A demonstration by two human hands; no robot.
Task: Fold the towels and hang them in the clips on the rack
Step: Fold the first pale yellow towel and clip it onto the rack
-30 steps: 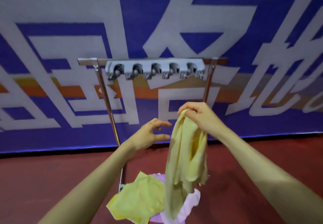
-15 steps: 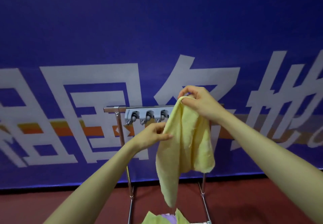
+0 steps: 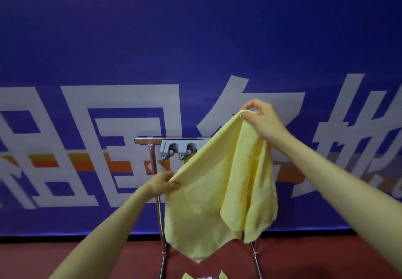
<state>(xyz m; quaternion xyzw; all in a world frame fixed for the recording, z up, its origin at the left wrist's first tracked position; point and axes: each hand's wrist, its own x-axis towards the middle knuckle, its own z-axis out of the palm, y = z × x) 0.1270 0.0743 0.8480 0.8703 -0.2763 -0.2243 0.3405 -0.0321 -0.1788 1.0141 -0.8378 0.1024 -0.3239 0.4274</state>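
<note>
Behind everything stood a blue banner (image 3: 195, 39) with big white characters and an orange stripe low on its left part. My left hand (image 3: 162, 184) was lower than the other, out in front of the rack's left post, its thumb and fingers pinched on one corner of the yellow towel (image 3: 208, 202). The rack (image 3: 152, 165) was a thin chrome frame: a top bar, a left post running down past my left wrist, and a right leg showing below the cloth. On the top bar sat a grey strip of clips (image 3: 180, 151); I could see two of them, both bare, just right of the left post, and the rest of the strip was hidden behind the towel. The towel hung spread between my hands in front of the rack, its top edge sloping up from the left corner to the right one, its middle sagging to a point near the red floor (image 3: 65, 257), with a loose fold drooping on the right side. My right hand (image 3: 262, 122) was raised higher, above the level of the top bar, fingers curled over and gripping the other corner of the towel. At the bottom edge, more yellow cloth (image 3: 221, 275) peeked up, too cut off to tell more.
</note>
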